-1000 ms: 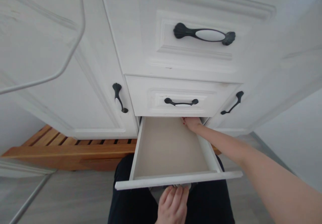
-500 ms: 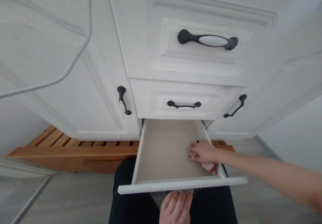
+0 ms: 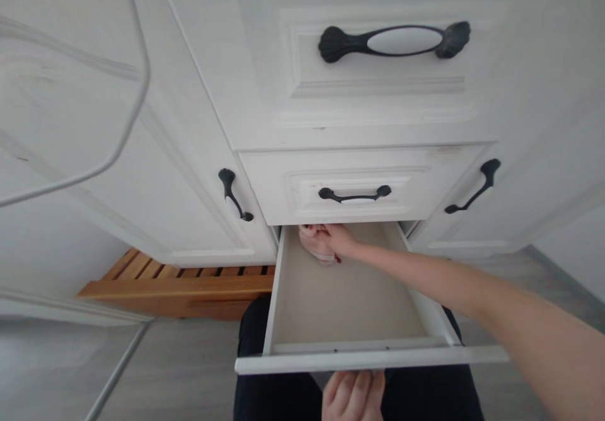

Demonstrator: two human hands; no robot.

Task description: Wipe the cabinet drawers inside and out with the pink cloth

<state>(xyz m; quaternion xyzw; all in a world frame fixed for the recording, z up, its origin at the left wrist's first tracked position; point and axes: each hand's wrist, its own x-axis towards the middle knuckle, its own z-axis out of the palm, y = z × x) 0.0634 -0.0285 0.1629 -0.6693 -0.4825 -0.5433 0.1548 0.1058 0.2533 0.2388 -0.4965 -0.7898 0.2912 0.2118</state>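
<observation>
An open white drawer (image 3: 350,362) stands pulled out over my lap. Inside it, at the back left corner, my right hand (image 3: 331,241) is closed on a pinkish cloth (image 3: 316,244) pressed to the drawer's bottom. The cloth is mostly covered by my fingers. Below the drawer's front edge, my left hand (image 3: 353,396) has its fingers curled up against the outer side of the front panel. Whatever those fingertips grip is hidden behind the panel.
Above is a closed drawer with a dark handle (image 3: 354,195), and a larger one above that. Cabinet doors flank the drawers. A slatted wooden bench (image 3: 179,287) lies at the lower left. A white cable (image 3: 144,74) hangs at the left.
My right hand has moved with the cloth from the drawer's front right to its back left corner. My left hand stays at the front panel. The view has shifted closer to the cabinet.
</observation>
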